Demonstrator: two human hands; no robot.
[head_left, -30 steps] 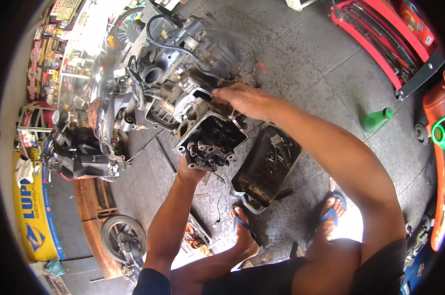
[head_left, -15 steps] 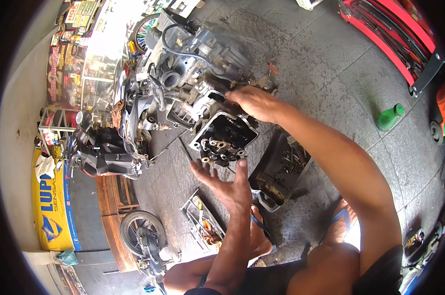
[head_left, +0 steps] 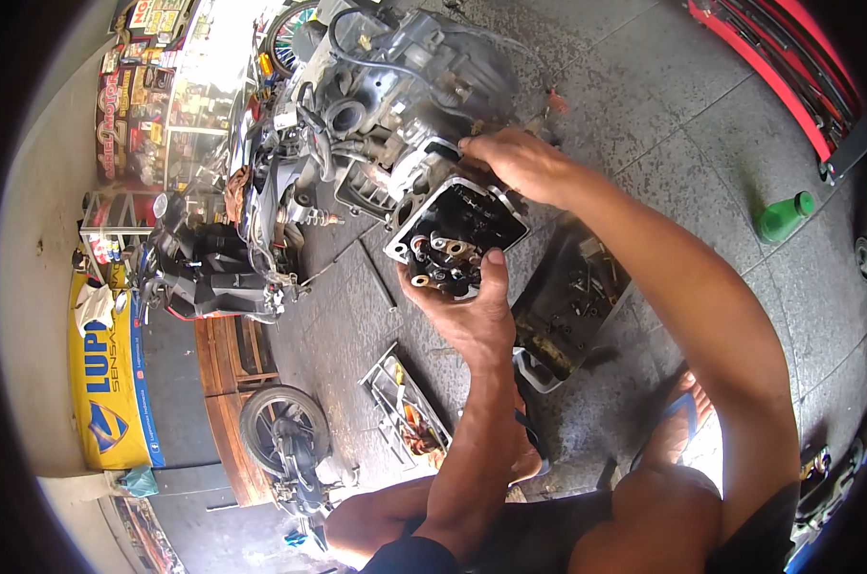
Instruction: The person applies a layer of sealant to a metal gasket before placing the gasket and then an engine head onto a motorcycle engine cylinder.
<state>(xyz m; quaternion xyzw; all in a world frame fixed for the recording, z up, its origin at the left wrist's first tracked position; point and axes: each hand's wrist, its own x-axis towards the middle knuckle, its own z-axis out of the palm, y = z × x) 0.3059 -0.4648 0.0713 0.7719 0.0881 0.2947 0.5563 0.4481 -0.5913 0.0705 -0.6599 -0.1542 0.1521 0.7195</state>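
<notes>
A greasy motorcycle engine [head_left: 424,81] stands in front of me on the floor. Its cylinder head [head_left: 453,215] faces me, a pale-rimmed rectangle, black and oily inside. At its near end sits a cluster of metal rocker parts [head_left: 443,260]. My left hand [head_left: 467,320] is closed around that end from below, thumb on the right side and fingers on the left. Higher up, my right hand [head_left: 524,167] grips the far right side of the engine behind the head; its fingertips are partly hidden.
A dark tray [head_left: 572,311] with bolts and small parts lies beside my feet. Left of it is a metal rack [head_left: 405,407] with tools. A green bottle [head_left: 785,217] and a red tool holder [head_left: 768,72] stand right. A wheel [head_left: 283,430] and motorbike body [head_left: 218,268] are left.
My left hand has moved up and closed on the near end of the cylinder head; it was spread just below before. My right hand keeps its place on the engine. The view has shifted slightly.
</notes>
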